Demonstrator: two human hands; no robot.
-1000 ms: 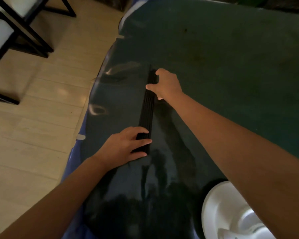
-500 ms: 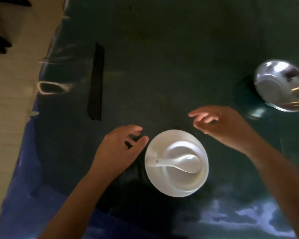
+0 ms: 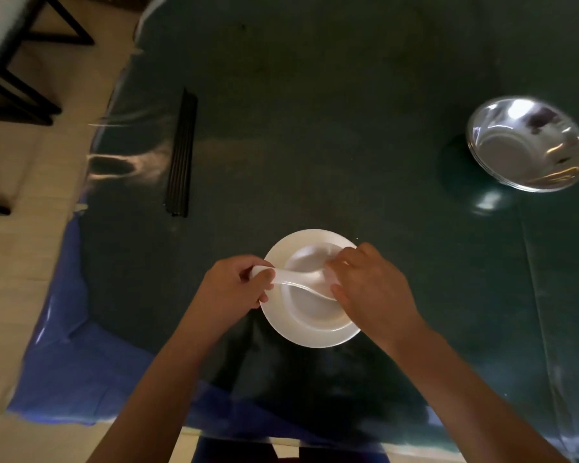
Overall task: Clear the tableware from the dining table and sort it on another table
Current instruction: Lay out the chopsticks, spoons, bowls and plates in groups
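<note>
A white plate point(image 3: 315, 337) lies near the table's front edge with a white bowl point(image 3: 310, 310) standing on it. A white ceramic spoon point(image 3: 296, 279) rests across the bowl, handle to the left. My left hand point(image 3: 234, 290) pinches the spoon's handle end. My right hand point(image 3: 373, 290) is closed on the bowl's right rim, beside the spoon's scoop. A tight row of black chopsticks point(image 3: 181, 155) lies at the far left of the table, apart from both hands. A shiny metal bowl point(image 3: 527, 143) sits at the far right.
The table point(image 3: 315, 128) has a dark green cloth under a glossy clear cover, with a blue cloth point(image 3: 64, 362) hanging off its left corner. Black-framed chairs point(image 3: 17, 78) stand on the pale wood floor to the left.
Both hands left the chopsticks and came to the plate set. The left hand has taken hold of the spoon's handle and the right hand has closed on the bowl's rim.
</note>
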